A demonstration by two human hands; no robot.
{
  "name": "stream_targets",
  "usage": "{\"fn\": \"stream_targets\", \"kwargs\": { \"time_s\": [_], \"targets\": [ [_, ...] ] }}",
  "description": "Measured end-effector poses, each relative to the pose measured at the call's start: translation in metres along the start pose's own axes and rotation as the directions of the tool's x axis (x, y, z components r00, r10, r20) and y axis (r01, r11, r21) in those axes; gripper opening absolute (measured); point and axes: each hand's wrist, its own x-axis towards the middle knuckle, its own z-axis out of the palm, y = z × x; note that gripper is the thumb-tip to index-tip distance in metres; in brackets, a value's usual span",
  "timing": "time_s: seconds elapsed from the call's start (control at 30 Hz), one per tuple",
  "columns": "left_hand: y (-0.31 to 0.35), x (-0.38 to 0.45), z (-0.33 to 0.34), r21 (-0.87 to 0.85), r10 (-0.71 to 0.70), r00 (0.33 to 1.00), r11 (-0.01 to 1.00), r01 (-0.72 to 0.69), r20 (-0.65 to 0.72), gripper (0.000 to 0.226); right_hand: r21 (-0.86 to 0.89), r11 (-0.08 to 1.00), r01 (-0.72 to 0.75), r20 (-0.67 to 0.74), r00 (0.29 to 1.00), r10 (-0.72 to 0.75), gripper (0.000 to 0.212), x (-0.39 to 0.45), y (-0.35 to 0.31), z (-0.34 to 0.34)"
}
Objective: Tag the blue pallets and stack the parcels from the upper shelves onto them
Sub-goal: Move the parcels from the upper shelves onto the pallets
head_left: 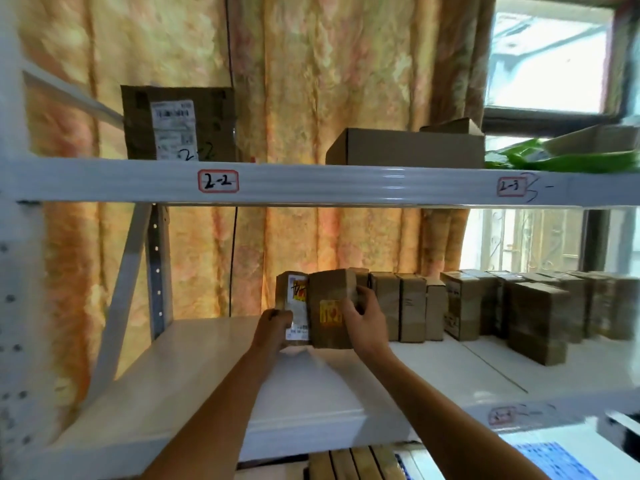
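Note:
Two small brown parcels stand side by side on the middle white shelf (214, 372). My left hand (275, 325) grips the left parcel (294, 306), which has a white and orange label. My right hand (363, 317) holds the right parcel (330, 306), marked with an orange sticker. A row of similar upright brown parcels (412, 306) continues to the right along the shelf. Above, the upper shelf beam (346, 183) carries a "2-2" tag (218, 181) and a "2-3" tag (510, 186). At the bottom right a patch of blue (554, 457), blurred, shows below the shelf.
On the upper shelf sit a labelled cardboard box (176, 123), a flat brown box (405, 145) and green plastic (561, 157). More brown boxes (353, 462) lie under the middle shelf. A patterned curtain (311, 81) hangs behind, with a window (547, 64) at the right.

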Motion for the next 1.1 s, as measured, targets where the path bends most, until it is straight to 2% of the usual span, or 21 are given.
{"fn": "stream_targets", "kwargs": {
  "time_s": [0.07,0.2,0.27,0.4,0.57,0.7,0.87,1.03,1.1],
  "targets": [
    [0.004,-0.017,-0.002,-0.048,-0.042,0.998,0.998,0.045,0.056,0.036,0.086,0.995,-0.056,0.031,0.998,0.053,0.076,-0.009,-0.004,-0.011],
    [0.004,-0.049,-0.014,-0.09,-0.071,0.991,0.993,0.081,0.112,0.034,0.18,0.977,-0.114,0.071,0.992,0.102,0.045,-0.032,-0.011,-0.027],
    [0.002,-0.064,-0.017,-0.099,-0.058,0.991,0.993,0.07,0.117,0.029,0.21,0.967,-0.145,0.067,0.989,0.134,0.037,-0.045,-0.014,-0.031],
    [-0.002,-0.099,-0.022,-0.13,-0.018,0.988,0.991,0.038,0.154,0.027,0.258,0.935,-0.243,0.075,0.97,0.231,0.044,-0.08,-0.018,-0.04],
    [-0.004,-0.163,-0.026,-0.163,-0.014,0.984,0.986,0.043,0.176,0.01,0.238,0.937,-0.255,0.091,0.966,0.24,0.045,-0.128,-0.028,-0.064],
    [-0.005,-0.218,-0.021,-0.189,0.035,0.985,0.982,-0.002,0.17,0.008,0.221,0.939,-0.264,0.178,0.957,0.227,0.049,-0.164,-0.043,-0.094],
    [-0.026,-0.294,0.008,-0.23,-0.018,0.992,0.972,0.047,0.128,0.047,0.265,0.924,-0.275,0.24,0.947,0.213,0.04,-0.218,-0.043,-0.152],
    [-0.07,-0.344,0.026,-0.238,-0.105,0.987,0.962,0.133,0.124,0.052,0.228,0.912,-0.34,0.263,0.924,0.279,0.046,-0.263,-0.026,-0.195],
    [-0.081,-0.356,0.035,-0.21,-0.138,0.984,0.965,0.159,0.11,0.045,0.237,0.904,-0.356,0.273,0.917,0.29,0.038,-0.276,-0.02,-0.213]
  ]
}}
